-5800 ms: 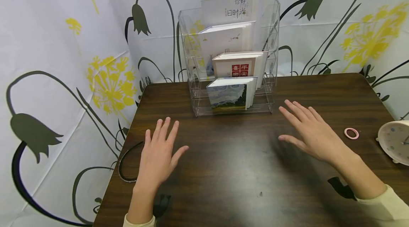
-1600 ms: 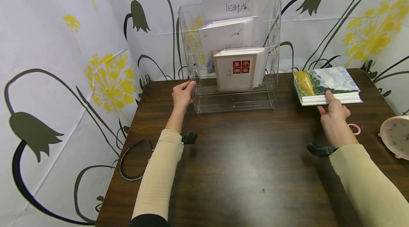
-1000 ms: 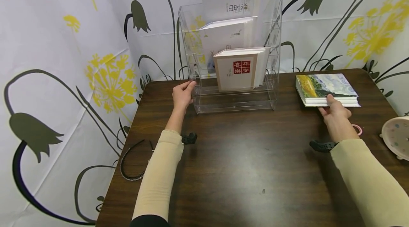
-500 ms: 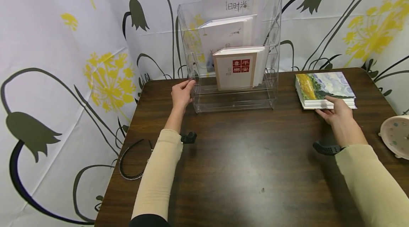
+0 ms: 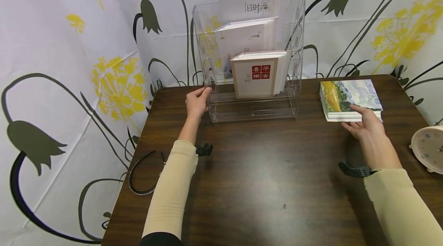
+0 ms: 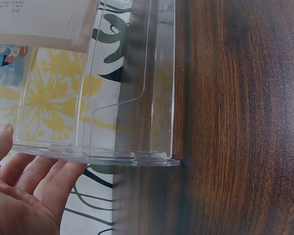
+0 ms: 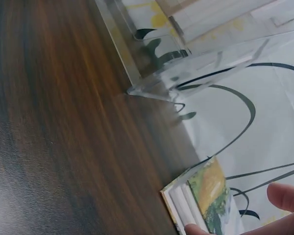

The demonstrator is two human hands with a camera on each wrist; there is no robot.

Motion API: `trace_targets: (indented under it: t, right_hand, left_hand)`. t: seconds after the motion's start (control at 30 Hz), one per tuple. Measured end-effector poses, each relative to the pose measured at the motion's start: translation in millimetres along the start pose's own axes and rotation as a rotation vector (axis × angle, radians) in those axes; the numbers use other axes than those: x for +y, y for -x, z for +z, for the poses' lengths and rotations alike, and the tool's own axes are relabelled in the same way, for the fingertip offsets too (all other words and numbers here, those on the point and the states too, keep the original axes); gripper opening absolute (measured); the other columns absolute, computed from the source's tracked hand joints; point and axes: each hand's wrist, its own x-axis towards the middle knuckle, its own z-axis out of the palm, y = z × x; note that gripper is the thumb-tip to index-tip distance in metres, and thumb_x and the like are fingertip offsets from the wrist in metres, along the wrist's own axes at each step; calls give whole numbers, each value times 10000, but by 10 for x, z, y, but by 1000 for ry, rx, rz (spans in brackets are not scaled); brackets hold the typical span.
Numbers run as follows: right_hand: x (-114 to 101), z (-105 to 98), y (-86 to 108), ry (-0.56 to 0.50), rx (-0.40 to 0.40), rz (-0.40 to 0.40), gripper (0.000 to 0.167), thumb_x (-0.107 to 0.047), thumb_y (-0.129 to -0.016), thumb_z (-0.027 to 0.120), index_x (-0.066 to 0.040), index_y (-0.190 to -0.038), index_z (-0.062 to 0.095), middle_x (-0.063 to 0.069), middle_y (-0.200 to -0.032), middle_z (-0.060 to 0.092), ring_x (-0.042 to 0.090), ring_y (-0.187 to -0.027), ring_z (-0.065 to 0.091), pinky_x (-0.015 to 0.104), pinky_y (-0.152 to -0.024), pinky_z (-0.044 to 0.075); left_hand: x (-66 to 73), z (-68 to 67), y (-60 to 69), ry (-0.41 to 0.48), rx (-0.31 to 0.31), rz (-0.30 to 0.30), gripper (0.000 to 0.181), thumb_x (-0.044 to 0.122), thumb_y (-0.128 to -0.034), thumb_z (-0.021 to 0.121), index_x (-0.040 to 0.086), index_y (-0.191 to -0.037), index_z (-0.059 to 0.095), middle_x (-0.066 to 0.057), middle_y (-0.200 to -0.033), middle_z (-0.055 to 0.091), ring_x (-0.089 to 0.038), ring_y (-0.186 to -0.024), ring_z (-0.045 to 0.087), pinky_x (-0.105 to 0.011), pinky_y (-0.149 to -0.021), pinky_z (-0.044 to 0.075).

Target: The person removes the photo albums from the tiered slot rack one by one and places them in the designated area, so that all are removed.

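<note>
My left hand (image 5: pixel 196 103) holds the left side of a clear acrylic display rack (image 5: pixel 254 116). In the left wrist view its thumb (image 6: pixel 1 142) lies on one side of the panel and the fingers on the other. A painted-cover book (image 5: pixel 360 92) lies flat on the table, right of the rack. Its white edge shows a dividing line; I cannot tell if it is more than one book. My right hand (image 5: pixel 372 128) is at its near edge with loosened fingers, one digit over the cover. In the right wrist view a fingertip (image 7: pixel 192 229) is by the page edge.
Upright books with white covers (image 5: pixel 247 2) and a beige one with red squares (image 5: pixel 257 77) stand in the rack's tiers. A round clock (image 5: pixel 427 148) stands at right. A dark braided cord (image 5: pixel 135 184) lies at left. Patterned cloth (image 5: pixel 114 27) hangs behind the dark wooden table (image 5: pixel 256 184).
The painted-cover book has gone from the rack's front tier to the table at right. My right hand has loosened and drawn slightly back; my left hand has taken hold of the rack.
</note>
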Motion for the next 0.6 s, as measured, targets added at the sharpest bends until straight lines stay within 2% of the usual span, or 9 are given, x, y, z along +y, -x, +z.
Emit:
trace_targets:
  t: [0.1, 0.2, 0.3, 0.43, 0.47, 0.53, 0.6]
  right_hand:
    - [29, -15, 15, -5, -5, 6, 1183, -101, -834, 783, -530, -1477, -112, -136, -1582, 80, 42, -1425, 162, 351, -1140, 240]
    - [64, -7, 48, 24, -38, -9, 1198, -122, -850, 769, -523, -1461, -181, -174, -1591, -4, 37, -1436, 118, 350, -1146, 225]
    - [116, 54, 117, 100, -74, -62, 1196, -162, -863, 761, -492, -1463, -220, -190, -1586, -81, 40, -1445, 66, 364, -1153, 217]
    - [228, 230, 249, 247, -132, -236, 1139, -197, -856, 775, -358, -1550, -113, -129, -1608, -65, 103, -1460, 84, 395, -1147, 247]
    - [261, 282, 283, 280, -154, -298, 1101, -195, -858, 774, -314, -1568, -59, -87, -1617, -42, 133, -1458, 123, 392, -1127, 302]
    - [327, 396, 356, 310, -189, -432, 957, -165, -853, 779, -238, -1562, 140, 2, -1592, 119, 190, -1405, 270, 360, -1032, 441]
    - [398, 518, 427, 311, -227, -577, 739, -100, -856, 766, -178, -1454, 339, 29, -1459, 315, 169, -1272, 405, 270, -880, 530]
  left_hand:
    - [-2, 2, -4, -1, -1, 3, 406, 385, -929, 682, 142, -1255, 692, -76, -1172, 674, -198, -1010, 622, -350, -686, 598]
    - [-5, 0, -1, -4, 1, 3, 421, 404, -923, 684, 146, -1256, 692, -71, -1178, 673, -194, -1010, 619, -341, -680, 597]
    - [-16, -3, -2, -11, 5, 0, 439, 427, -914, 686, 152, -1257, 692, -68, -1178, 673, -190, -999, 616, -299, -645, 589]
    - [-29, 0, -7, -14, 8, 4, 467, 457, -901, 689, 155, -1257, 692, -69, -1167, 676, -186, -972, 618, -262, -612, 576]
    - [-30, 0, -8, -15, 8, 6, 475, 465, -897, 689, 156, -1258, 692, -68, -1167, 676, -184, -968, 618, -256, -607, 574]
    - [-32, 0, -7, -14, 10, 9, 478, 467, -895, 690, 154, -1257, 693, -69, -1165, 677, -184, -963, 620, -254, -604, 574]
    - [-27, 0, -1, -14, 12, 15, 466, 454, -901, 690, 152, -1255, 693, -70, -1165, 676, -189, -961, 621, -250, -597, 572]
